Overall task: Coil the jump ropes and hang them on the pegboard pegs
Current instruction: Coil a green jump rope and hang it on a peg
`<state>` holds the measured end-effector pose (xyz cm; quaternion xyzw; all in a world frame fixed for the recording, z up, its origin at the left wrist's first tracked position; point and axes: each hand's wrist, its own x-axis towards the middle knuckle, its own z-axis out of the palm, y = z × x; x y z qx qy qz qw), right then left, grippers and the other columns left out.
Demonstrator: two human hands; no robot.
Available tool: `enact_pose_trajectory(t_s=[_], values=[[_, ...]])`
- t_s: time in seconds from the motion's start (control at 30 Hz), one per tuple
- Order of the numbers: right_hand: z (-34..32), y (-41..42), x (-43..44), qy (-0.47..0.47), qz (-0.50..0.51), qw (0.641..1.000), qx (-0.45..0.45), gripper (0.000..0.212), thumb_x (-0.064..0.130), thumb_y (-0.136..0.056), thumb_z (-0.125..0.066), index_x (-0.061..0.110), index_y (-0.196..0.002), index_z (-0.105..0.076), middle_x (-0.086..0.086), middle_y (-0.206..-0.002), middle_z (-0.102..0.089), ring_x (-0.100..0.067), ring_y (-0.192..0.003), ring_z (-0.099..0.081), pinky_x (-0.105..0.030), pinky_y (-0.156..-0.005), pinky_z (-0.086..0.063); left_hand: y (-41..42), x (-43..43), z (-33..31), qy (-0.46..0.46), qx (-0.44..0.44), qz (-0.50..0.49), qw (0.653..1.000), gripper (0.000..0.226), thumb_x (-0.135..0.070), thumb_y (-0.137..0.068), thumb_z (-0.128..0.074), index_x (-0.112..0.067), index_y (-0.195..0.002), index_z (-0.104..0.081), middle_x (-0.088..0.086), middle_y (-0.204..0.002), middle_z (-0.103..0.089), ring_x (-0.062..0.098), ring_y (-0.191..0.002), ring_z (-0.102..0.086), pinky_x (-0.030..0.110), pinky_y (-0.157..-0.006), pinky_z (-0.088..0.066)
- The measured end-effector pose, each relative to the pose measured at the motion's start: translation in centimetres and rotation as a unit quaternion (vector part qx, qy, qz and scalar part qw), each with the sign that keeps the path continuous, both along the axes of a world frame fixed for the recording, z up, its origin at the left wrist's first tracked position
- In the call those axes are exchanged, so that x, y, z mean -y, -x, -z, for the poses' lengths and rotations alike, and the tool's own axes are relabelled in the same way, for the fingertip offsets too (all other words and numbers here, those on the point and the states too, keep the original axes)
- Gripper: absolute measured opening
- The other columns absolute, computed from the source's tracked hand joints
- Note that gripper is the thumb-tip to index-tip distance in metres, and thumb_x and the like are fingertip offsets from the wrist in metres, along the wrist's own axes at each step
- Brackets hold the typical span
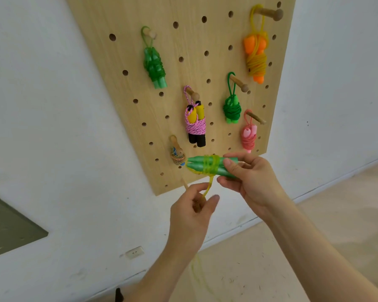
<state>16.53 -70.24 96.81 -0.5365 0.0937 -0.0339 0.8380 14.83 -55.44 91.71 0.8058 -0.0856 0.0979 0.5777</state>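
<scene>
Head view, looking down at two bare hands in front of a wooden pegboard (127, 51) on a white wall (31, 105).

At centre frame, just below the board's lower edge, the right hand (249, 182) grips a pair of green handles (196, 165) by their right end, with the thumb on top and the fingers curled underneath. The handles lie side by side, their long axis running left to right across the frame and their tips pointing left.

A yellow-green cord (211, 168) is wrapped several turns around their middle. From the underside of the wraps it drops straight down to the left hand (192, 210), which pinches it between thumb and fingers, just below and slightly left of the handles. More cord trails, blurred, toward the floor (314, 236).

The left hand is nearer the loose cord. Further winding would likely carry it around the handles, across their long axis.

Six hung ropes (194, 123) sit on pegs (268, 13) across the board. A thin pale stick (184, 183) at the board's lower left may be a bare peg, but it is too small to be sure.

A socket (134, 252) sits low on the wall. No writing or brand can be read.
</scene>
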Motion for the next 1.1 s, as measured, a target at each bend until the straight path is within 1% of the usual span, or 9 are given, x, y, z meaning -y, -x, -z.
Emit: enact_pose_trajectory(t_s=[0.1, 0.17, 0.33, 0.4, 0.5, 0.6, 0.77, 0.97, 1.1], values=[[0.4, 0.2, -1.0, 0.063, 0.032, 0.997, 0.007, 0.011, 0.001, -0.088, -0.065, 0.004, -0.099, -0.062, -0.015, -0.081, -0.058, -0.025, -0.053, -0.064, -0.029, -0.058, -0.06, -0.3, -0.6, 0.3, -0.245, 0.174, -0.028, 0.953, 0.015, -0.034, -0.091, -0.057, -0.024, -0.096, -0.068, -0.016, -0.062, -0.05, 0.005, -0.058, -0.045, 0.023, -0.053, -0.041], [0.7, 0.5, -1.5, 0.081, 0.058, 0.995, 0.014, 0.012, 0.001, -0.089, -0.065, 0.006, -0.099, -0.06, -0.014, -0.085, -0.057, -0.024, -0.052, -0.065, -0.032, -0.06, -0.061, -0.8, -0.6, 0.2, -0.265, 0.192, -0.036, 0.944, 0.02, -0.034, -0.093, -0.051, -0.022, -0.088, -0.067, -0.012, -0.066, -0.058, 0.008, -0.061, -0.049, 0.026, -0.054, -0.042], [0.8, 0.6, -1.9, 0.179, 0.103, 0.976, 0.066, 0.014, 0.005, -0.089, -0.066, 0.012, -0.098, -0.058, -0.012, -0.093, -0.059, -0.022, -0.052, -0.069, -0.035, -0.06, -0.06, -0.8, 0.0, -1.7, 0.129, -0.127, 0.01, 0.983, 0.023, -0.007, -0.094, -0.056, -0.019, -0.084, -0.073, -0.004, -0.067, -0.065, 0.013, -0.058, -0.053, 0.023, -0.057, -0.047], [1.1, 0.6, -2.3, 0.268, 0.112, 0.952, 0.101, 0.019, 0.006, -0.088, -0.066, 0.021, -0.092, -0.055, -0.008, -0.091, -0.06, -0.018, -0.053, -0.069, -0.029, -0.057, -0.058, -0.4, 0.4, -2.0, 0.13, -0.146, -0.007, 0.981, 0.019, -0.008, -0.095, -0.055, -0.019, -0.093, -0.071, -0.003, -0.06, -0.063, 0.013, -0.053, -0.047, 0.022, -0.052, -0.04], [1.8, 0.4, -2.3, 0.405, 0.121, 0.894, 0.148, 0.032, 0.009, -0.086, -0.069, 0.032, -0.085, -0.048, -0.005, -0.093, -0.059, -0.022, -0.064, -0.066, -0.03, -0.059, -0.055, 0.2, 0.1, -1.7, -0.093, -0.036, -0.032, 0.994, 0.011, -0.024, -0.091, -0.061, -0.03, -0.1, -0.061, -0.004, -0.062, -0.062, 0.01, -0.057, -0.055, 0.028, -0.059, -0.045], [1.9, 0.0, -1.6, 0.476, 0.119, 0.854, 0.176, 0.026, 0.011, -0.084, -0.071, 0.027, -0.092, -0.052, 0.003, -0.092, -0.053, -0.024, -0.073, -0.061, -0.042, -0.067, -0.054, 0.7, -1.2, -1.1, -0.365, 0.179, -0.036, 0.913, 0.022, -0.031, -0.088, -0.057, -0.026, -0.108, -0.063, -0.005, -0.062, -0.061, 0.017, -0.054, -0.058, 0.032, -0.048, -0.048], [2.0, 0.8, -0.6, 0.571, 0.022, 0.797, 0.198, 0.017, 0.016, -0.084, -0.071, 0.017, -0.1, -0.064, 0.004, -0.089, -0.053, -0.012, -0.073, -0.048, -0.03, -0.069, -0.044, -0.8, -3.8, -3.2, -0.429, 0.341, 0.045, 0.835, 0.017, -0.032, -0.084, -0.062, -0.019, -0.081, -0.072, -0.003, -0.063, -0.055, 0.021, -0.055, -0.054, 0.03, -0.043, -0.044], [1.0, 2.0, -0.2, 0.574, -0.075, 0.773, 0.26, 0.021, 0.015, -0.087, -0.069, 0.014, -0.108, -0.07, 0.01, -0.086, -0.054, -0.002, -0.065, -0.048, -0.011, -0.065, -0.037, -2.0, -4.3, -7.5, -0.36, 0.21, 0.125, 0.9, 0.015, -0.035, -0.074, -0.069, -0.022, -0.077, -0.074, -0.008, -0.074, -0.062, 0.001, -0.067, -0.049, 0.019, -0.06, -0.039], [0.5, 2.7, -0.1, 0.602, -0.116, 0.738, 0.282, 0.025, 0.015, -0.093, -0.059, 0.014, -0.117, -0.066, 0.008, -0.085, -0.053, -0.009, -0.074, -0.047, -0.02, -0.068, -0.04, -2.2, -3.4, -8.5, -0.344, 0.105, 0.154, 0.92, 0.008, -0.027, -0.076, -0.078, -0.024, -0.079, -0.073, -0.01, -0.076, -0.063, -0.004, -0.069, -0.051, 0.014, -0.063, -0.038]])
